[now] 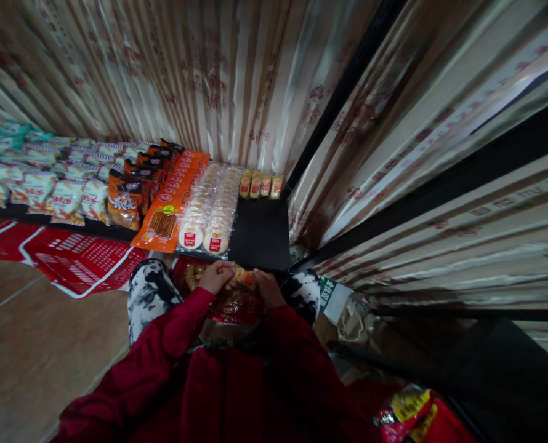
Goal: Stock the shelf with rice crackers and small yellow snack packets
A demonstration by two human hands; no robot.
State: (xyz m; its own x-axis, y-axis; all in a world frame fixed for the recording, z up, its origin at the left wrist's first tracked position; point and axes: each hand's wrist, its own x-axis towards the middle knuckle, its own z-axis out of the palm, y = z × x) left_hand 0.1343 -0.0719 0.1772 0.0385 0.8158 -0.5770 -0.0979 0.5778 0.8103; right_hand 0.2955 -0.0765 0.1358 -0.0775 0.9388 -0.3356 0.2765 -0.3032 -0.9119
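Observation:
Between my two hands is a small yellow snack packet with a red label. My left hand pinches its left end, and my right hand is closed on its right end. Below them, between my knees, sits a red bag with many similar packets inside, partly hidden by my hands and sleeves. On the black shelf just beyond, a short row of the same small packets stands upright at the back. Left of that row lie clear-wrapped round white crackers.
Orange snack packs, brown-orange bags and several white snack bags fill the shelf leftward. Red baskets stand below. Pleated curtains hang behind, with a black post. A red-yellow package lies at lower right.

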